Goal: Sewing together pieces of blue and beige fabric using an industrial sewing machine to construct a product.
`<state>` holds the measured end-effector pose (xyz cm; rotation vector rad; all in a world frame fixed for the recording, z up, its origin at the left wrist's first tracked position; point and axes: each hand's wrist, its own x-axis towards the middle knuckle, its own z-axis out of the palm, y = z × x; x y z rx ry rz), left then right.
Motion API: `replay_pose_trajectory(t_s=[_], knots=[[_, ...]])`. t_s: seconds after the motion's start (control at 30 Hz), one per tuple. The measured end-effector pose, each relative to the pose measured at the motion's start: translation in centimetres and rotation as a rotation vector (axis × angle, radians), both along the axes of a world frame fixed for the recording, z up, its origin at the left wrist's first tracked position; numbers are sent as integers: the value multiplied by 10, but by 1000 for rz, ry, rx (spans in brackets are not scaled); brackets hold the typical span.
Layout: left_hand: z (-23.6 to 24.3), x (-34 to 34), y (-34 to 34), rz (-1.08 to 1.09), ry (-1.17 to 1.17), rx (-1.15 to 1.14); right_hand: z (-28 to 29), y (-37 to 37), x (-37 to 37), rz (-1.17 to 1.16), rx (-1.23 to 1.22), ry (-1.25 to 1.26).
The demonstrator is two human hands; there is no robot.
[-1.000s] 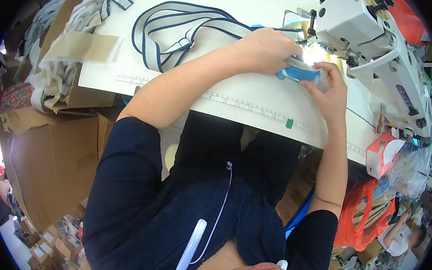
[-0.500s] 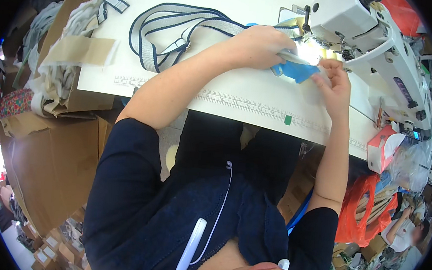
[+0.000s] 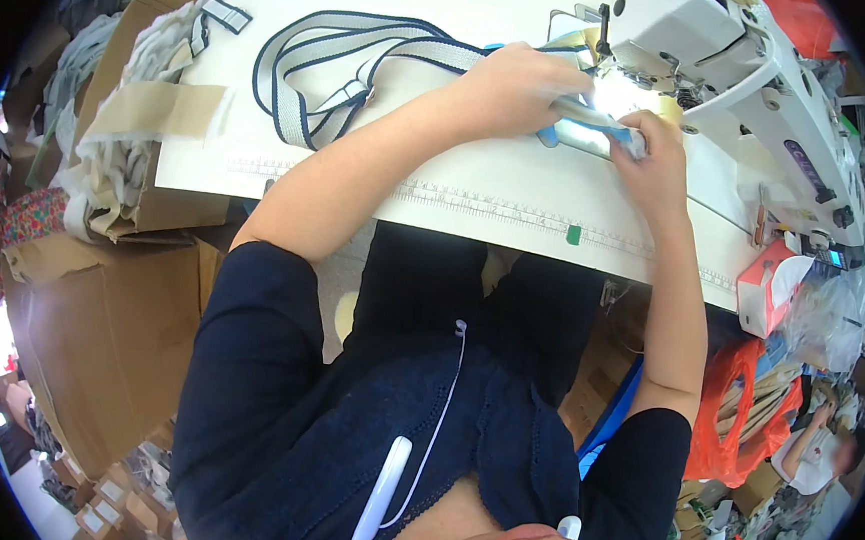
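My left hand (image 3: pixel 520 88) lies on a white strap with dark blue edges (image 3: pixel 342 58), pressing it down just left of the needle of a white sewing machine (image 3: pixel 713 59). My right hand (image 3: pixel 651 160) pinches the light blue end of the piece (image 3: pixel 587 138) under the machine's lamp. The strap runs back in loops over the white table (image 3: pixel 498 194) to the left. The needle itself is lost in glare.
Brown cardboard boxes (image 3: pixel 108 318) stacked with more straps (image 3: pixel 157 50) stand on the left. A small red and white box (image 3: pixel 768 283) sits at the table's right end. Orange bags (image 3: pixel 729 401) hang at the right, where another person (image 3: pixel 831 448) sits low.
My head has shifted, so the table sits a little lower and farther left in view. Both hands have stayed at the needle, the right one closing more tightly over the blue piece.
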<state>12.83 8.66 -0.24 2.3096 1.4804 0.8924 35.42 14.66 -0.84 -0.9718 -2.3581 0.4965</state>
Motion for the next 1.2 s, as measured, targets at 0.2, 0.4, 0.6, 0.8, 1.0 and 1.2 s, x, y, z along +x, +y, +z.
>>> replay_pose_trajectory(t_s=[0.2,0.4,0.6,0.8,1.0,1.2], knots=[[0,-1,0,-84,510,501,-8,29,2,307,541,-41],[-3,-3,0,-250,683,425,-10,27,6,407,582,-218],[-6,-2,-4,-265,551,372,1,8,11,418,640,-107],[2,3,-7,-233,541,239,-4,12,21,425,527,-144],[-3,1,4,-198,599,277,-12,15,22,352,474,-157],[-3,0,14,-135,684,248,-22,30,20,297,332,-134]])
